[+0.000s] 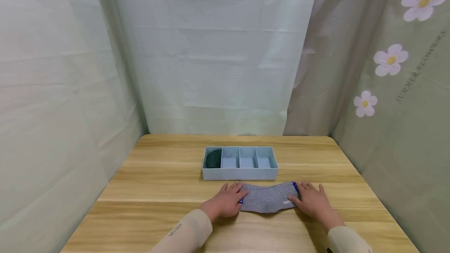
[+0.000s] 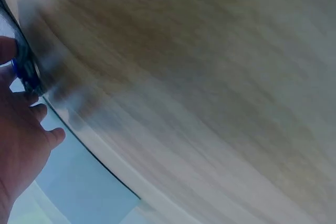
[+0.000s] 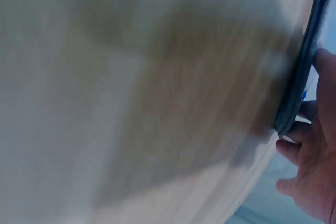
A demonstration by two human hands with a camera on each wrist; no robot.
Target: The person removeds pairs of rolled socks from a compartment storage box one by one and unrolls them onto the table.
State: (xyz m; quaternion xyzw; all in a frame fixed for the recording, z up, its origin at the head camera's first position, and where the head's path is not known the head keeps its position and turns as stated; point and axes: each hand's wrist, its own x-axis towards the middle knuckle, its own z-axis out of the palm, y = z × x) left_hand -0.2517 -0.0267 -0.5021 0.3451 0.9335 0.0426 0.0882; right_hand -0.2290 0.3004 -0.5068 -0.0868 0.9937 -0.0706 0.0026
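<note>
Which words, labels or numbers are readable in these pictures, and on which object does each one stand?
"SUMMER FLOWERS", faint and vertical, on the flowered curtain at the right; the second word is only partly legible.
Small white print on the grey sock near the right hand: too small to read.
Small dark print on the left sleeve behind the left hand: too small to read.
The wrist views show no text.

The wooden worktop (image 1: 158,210) carries a pale blue divided tray (image 1: 240,173) near its middle. Just in front of the tray, a grey sock (image 1: 268,198) lies flat on the wood.
</note>
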